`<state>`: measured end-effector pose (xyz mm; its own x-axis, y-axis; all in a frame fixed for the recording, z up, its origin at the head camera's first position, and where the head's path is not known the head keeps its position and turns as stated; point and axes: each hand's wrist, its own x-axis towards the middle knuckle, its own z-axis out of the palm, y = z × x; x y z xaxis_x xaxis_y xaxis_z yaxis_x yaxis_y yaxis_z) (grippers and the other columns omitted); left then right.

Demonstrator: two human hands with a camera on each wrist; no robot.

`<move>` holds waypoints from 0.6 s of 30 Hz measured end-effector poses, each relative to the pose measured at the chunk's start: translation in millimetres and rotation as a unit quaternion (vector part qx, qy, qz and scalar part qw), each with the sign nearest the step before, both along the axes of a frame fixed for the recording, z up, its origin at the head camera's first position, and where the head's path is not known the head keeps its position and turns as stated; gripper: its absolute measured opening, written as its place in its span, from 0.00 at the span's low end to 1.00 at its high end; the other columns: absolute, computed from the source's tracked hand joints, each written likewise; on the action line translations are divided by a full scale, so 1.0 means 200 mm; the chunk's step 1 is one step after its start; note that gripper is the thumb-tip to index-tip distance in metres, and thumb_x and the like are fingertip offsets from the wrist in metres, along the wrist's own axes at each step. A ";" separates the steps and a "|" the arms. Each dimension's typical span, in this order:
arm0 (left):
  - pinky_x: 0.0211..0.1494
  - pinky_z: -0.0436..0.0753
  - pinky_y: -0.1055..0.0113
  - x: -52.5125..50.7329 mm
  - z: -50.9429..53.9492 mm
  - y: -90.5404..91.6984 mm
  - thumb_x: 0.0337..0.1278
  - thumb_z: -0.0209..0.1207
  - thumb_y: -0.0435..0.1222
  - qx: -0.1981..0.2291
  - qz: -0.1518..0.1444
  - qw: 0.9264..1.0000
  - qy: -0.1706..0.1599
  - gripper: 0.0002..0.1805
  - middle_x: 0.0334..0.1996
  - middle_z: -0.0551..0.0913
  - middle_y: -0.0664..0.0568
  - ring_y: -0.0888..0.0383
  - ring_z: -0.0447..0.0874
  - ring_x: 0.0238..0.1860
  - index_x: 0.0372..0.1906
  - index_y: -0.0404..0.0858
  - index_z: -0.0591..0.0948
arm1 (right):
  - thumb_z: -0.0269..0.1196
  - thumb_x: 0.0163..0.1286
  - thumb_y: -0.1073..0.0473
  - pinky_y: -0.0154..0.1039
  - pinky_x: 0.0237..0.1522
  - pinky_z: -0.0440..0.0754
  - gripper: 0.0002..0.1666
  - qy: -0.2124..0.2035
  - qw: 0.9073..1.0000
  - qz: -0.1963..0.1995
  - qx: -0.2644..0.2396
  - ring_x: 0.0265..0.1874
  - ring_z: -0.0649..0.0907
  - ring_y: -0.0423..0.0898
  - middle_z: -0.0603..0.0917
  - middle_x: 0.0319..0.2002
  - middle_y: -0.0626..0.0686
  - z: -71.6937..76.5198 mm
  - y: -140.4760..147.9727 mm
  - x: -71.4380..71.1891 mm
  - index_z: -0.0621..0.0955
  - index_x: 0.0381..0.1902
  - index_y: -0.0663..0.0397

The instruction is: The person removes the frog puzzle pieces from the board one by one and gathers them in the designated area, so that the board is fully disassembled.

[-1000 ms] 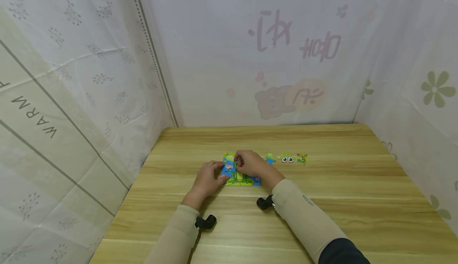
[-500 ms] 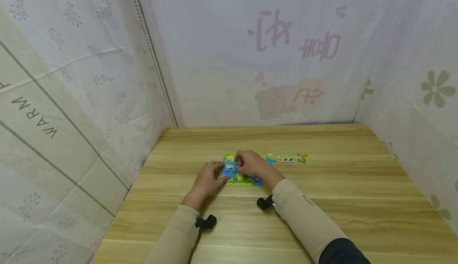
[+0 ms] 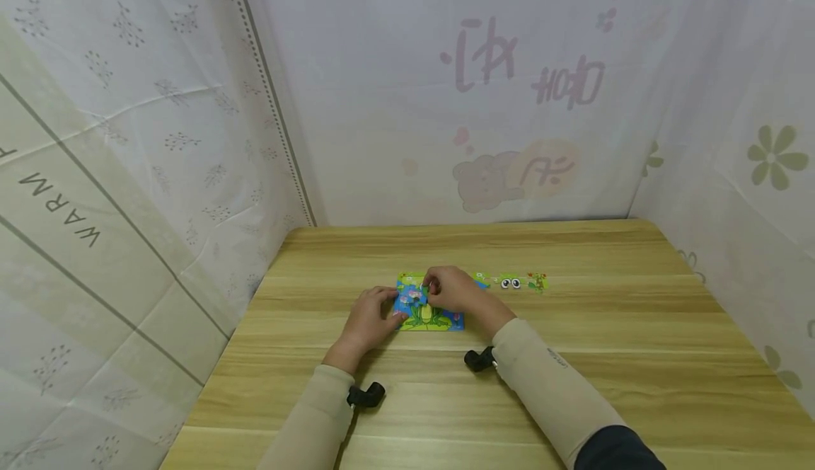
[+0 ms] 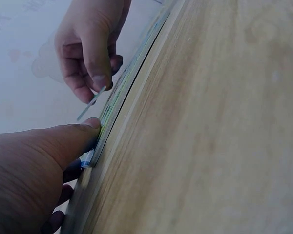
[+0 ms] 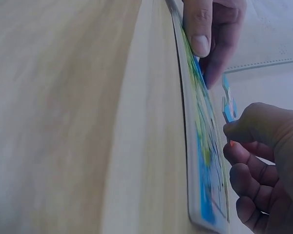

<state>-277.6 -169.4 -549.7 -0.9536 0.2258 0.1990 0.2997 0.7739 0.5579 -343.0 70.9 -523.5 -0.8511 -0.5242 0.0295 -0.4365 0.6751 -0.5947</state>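
Observation:
A frog jigsaw puzzle board (image 3: 439,325), blue and green, lies flat on the wooden table. My left hand (image 3: 369,321) rests at its left side, thumb pressing the near left corner and forefinger touching the left edge. Above the board, my right hand (image 3: 453,289) pinches a thin blue puzzle piece (image 5: 228,105) with a pinkish patch between thumb and forefinger. In the right wrist view this piece is tilted and apart from the board. The left wrist view shows it edge-on, just past my left thumb (image 4: 83,131). My right hand hides the board's upper right part.
Right of the board, loose puzzle pieces lie in a row: a blue-green one (image 3: 482,282) partly behind my right hand, one with two frog eyes (image 3: 511,283), and a green-red one (image 3: 538,282). Printed curtains (image 3: 395,102) rise behind the table (image 3: 573,385).
My right hand has shifted slightly right with the puzzle piece, whose blue and pink face shows at a different angle. My left hand has stayed on the board's edge.

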 end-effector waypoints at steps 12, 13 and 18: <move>0.75 0.71 0.45 0.00 0.00 0.00 0.64 0.72 0.48 -0.004 0.001 1.000 -0.001 0.30 0.67 0.79 0.48 0.44 0.73 0.70 0.66 0.39 0.82 | 0.70 0.68 0.61 0.40 0.41 0.82 0.11 -0.009 1.000 -0.019 -0.012 0.33 0.81 0.42 0.82 0.33 0.42 0.02 0.09 0.05 0.85 0.48 0.48; 0.75 0.70 0.45 0.00 0.00 0.00 0.64 0.72 0.48 -0.003 0.001 1.000 -0.001 0.30 0.67 0.79 0.48 0.44 0.73 0.70 0.66 0.39 0.82 | 0.70 0.69 0.61 0.40 0.40 0.82 0.11 -0.011 1.000 -0.020 -0.015 0.33 0.80 0.42 0.82 0.33 0.42 0.02 0.09 0.05 0.85 0.48 0.49; 0.75 0.69 0.44 0.01 0.01 0.01 0.64 0.73 0.48 0.000 0.000 1.000 -0.003 0.30 0.67 0.79 0.48 0.43 0.72 0.70 0.66 0.39 0.82 | 0.70 0.69 0.61 0.40 0.38 0.81 0.13 -0.013 0.999 -0.030 -0.022 0.32 0.80 0.43 0.82 0.34 0.42 0.03 0.15 0.07 0.85 0.50 0.49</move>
<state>-276.2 -168.2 -547.6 -0.9547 0.2262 0.1932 0.2965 0.7743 0.5591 -329.0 101.0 -517.4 -0.8819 -0.4706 0.0291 -0.3798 0.6725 -0.6353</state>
